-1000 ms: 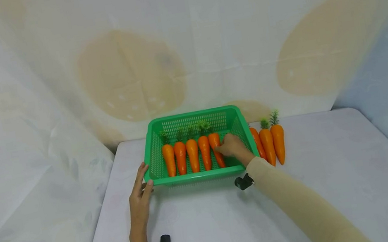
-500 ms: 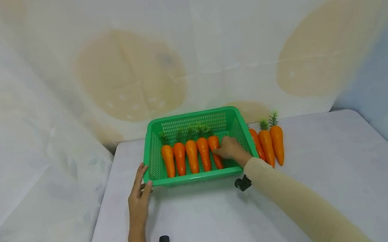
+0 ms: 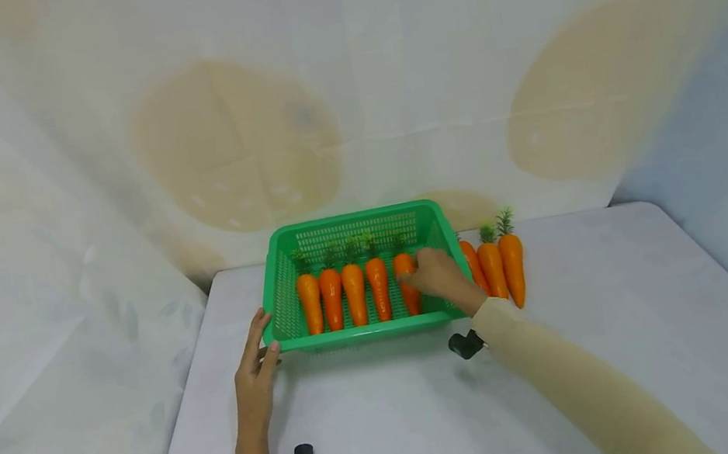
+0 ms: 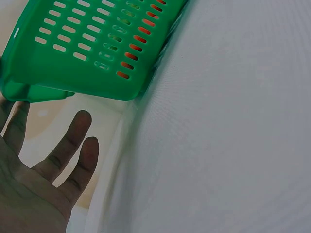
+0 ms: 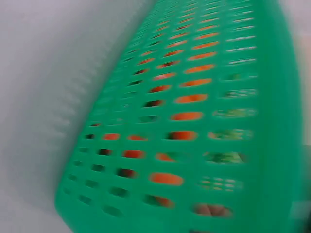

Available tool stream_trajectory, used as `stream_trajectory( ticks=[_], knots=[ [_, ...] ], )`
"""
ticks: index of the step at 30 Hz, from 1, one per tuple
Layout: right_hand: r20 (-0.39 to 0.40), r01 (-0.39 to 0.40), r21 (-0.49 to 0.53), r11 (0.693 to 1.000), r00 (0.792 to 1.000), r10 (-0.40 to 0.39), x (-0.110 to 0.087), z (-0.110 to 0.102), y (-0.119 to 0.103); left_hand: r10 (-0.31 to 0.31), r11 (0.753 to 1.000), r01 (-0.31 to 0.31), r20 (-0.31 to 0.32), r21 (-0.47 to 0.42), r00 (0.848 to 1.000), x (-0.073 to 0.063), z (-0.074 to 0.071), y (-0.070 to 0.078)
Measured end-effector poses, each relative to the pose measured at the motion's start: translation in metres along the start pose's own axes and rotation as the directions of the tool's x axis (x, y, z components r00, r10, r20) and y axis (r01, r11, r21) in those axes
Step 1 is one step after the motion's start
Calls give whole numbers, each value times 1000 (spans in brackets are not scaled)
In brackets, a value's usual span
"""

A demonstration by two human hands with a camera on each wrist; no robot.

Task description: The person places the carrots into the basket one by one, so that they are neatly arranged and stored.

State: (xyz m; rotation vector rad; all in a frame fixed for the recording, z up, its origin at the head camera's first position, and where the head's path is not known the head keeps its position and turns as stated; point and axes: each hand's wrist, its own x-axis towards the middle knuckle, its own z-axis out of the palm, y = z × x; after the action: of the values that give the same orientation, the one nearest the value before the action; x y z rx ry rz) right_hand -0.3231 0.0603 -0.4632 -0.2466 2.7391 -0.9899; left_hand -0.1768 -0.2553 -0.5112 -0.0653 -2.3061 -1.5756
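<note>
A green plastic basket (image 3: 365, 332) with slotted walls holds several orange carrots with green tops, side by side in a row. My right hand (image 3: 437, 272) reaches inside over the right part and grips the rightmost carrot (image 3: 409, 295), which stands a little apart from its neighbour (image 3: 379, 289). In the right wrist view, the slotted basket wall (image 5: 194, 97) hides most of that hand. My left hand (image 3: 255, 384) touches the basket's front left corner, thumb at the front rim and fingers along the left side. Its fingers (image 4: 68, 143) look straight in the left wrist view.
Outside the basket's right wall lie more carrots on the white table (image 3: 603, 317), among them an outer one (image 3: 514, 267) and a middle one (image 3: 492, 266). A patterned cloth (image 3: 412, 78) hangs behind the table.
My right hand has shifted the rightmost carrot slightly to the right, widening the space to its neighbour. My left hand keeps its place at the basket corner. The head view has turned slightly.
</note>
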Motion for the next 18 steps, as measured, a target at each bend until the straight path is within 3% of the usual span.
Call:
stream_trajectory(
  ticks=[7, 11, 18],
  knots=[
    [-56, 104, 131, 986, 994, -97, -21, -30, 4, -20, 1000, 20, 6, 4, 1000, 1, -1, -3],
    [-142, 170, 152, 974, 979, -149, -29, -45, 15, -15, 1000, 15, -5, -8, 1000, 2, 0, -18],
    [-219, 155, 198, 968, 969, -111, -43, -71, 42, -12, 1000, 12, -17, -17, 1000, 6, 2, -45]
  ],
)
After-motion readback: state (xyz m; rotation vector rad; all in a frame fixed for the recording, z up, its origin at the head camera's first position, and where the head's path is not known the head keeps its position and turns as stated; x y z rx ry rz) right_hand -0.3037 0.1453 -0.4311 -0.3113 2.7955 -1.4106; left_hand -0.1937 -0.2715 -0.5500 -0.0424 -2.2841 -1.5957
